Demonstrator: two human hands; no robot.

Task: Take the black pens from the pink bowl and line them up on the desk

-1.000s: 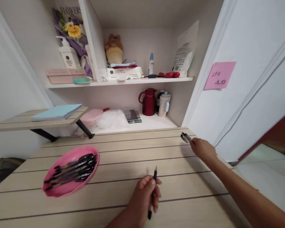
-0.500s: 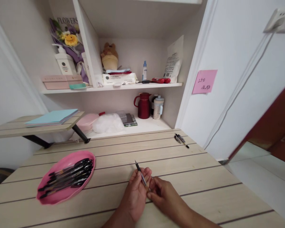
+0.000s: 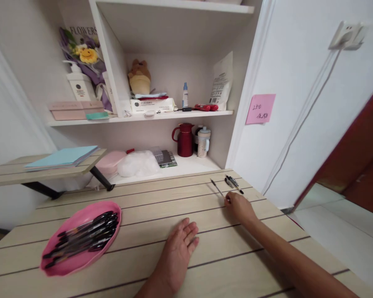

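Note:
My left hand (image 3: 179, 244) lies flat and open on the wooden table (image 3: 149, 211), holding nothing. Farther right, my right hand (image 3: 238, 206) is stretched out with its fingers pinched on the end of a thin black pen (image 3: 217, 188) that points away toward the back of the table. Just beyond it a small group of black pens (image 3: 233, 183) lies near the table's back right corner. At the left a pink oval dish (image 3: 77, 238) holds several black pens.
Behind the table are white shelves with a red jug (image 3: 184, 139), a cup (image 3: 203, 142), a soft toy (image 3: 139, 77), boxes and bottles. A low side shelf (image 3: 43, 167) carries a blue folder. A pink note (image 3: 260, 109) hangs on the right wall.
Half a second ago both hands held the pen together near me. Now my left hand has let go and lies flat, and my right hand has carried the pen out toward the back right pens.

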